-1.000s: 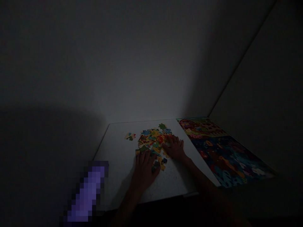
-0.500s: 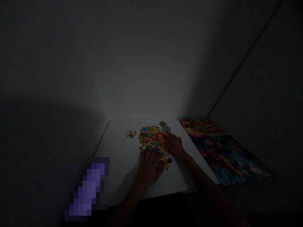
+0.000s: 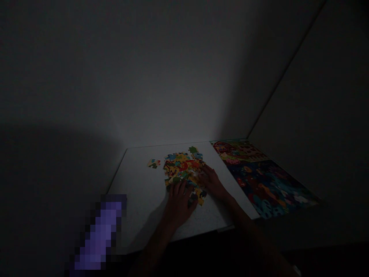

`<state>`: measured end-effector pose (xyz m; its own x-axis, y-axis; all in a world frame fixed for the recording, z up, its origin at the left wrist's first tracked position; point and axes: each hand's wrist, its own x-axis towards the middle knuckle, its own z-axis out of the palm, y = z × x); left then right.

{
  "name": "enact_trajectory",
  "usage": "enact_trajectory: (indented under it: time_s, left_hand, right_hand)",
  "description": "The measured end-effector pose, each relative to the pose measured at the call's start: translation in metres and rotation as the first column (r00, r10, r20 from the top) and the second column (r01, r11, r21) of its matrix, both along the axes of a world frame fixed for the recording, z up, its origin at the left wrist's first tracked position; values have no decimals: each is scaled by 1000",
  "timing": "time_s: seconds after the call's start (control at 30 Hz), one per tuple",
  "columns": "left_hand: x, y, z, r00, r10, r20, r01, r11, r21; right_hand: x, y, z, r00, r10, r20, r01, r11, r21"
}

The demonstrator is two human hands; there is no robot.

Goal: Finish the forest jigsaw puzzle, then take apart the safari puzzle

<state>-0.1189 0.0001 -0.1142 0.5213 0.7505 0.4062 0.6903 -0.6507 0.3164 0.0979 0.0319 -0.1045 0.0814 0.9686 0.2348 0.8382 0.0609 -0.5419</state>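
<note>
A loose heap of colourful jigsaw puzzle pieces (image 3: 183, 169) lies on a white board (image 3: 138, 188). My left hand (image 3: 179, 204) rests flat on the heap's lower edge with its fingers spread. My right hand (image 3: 211, 182) lies on the heap's right side, fingertips among the pieces. Neither hand shows a lifted piece, though the dim light hides detail under the fingers. A small joined group of pieces (image 3: 153, 163) sits apart, left of the heap.
A printed farm-scene puzzle picture (image 3: 259, 177) lies to the right of the white board, against the wall corner. A pixelated purple object (image 3: 98, 234) occupies the lower left. Plain walls (image 3: 173, 77) rise behind the board, and the scene is dim.
The whole view has shifted slightly left and up. Both hands stay on the heap, with no clear change in the pieces.
</note>
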Motion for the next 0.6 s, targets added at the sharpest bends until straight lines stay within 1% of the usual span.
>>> enact_trajectory:
  time_s: [0.1,0.2,0.3,0.47,0.6]
  left_hand:
    - [5,0,1,1000,-12,1,12,1000,22]
    - [12,0,2,1000,-25,2,24,999,37]
    - [20,0,3,999,-35,-8,35,999,26]
    - [37,3,6,996,-67,-54,63,996,-69]
    - [50,11,11,990,-113,-80,101,985,-141]
  right_hand:
    - [2,-16,-5,999,0,-33,2,999,50]
    - [3,-32,-8,998,0,-68,5,998,69]
    - [3,-47,-11,998,-11,-64,18,995,102]
    - [-3,-71,-18,997,-62,50,53,984,168]
    - [-10,-84,-19,985,-85,147,59,983,175]
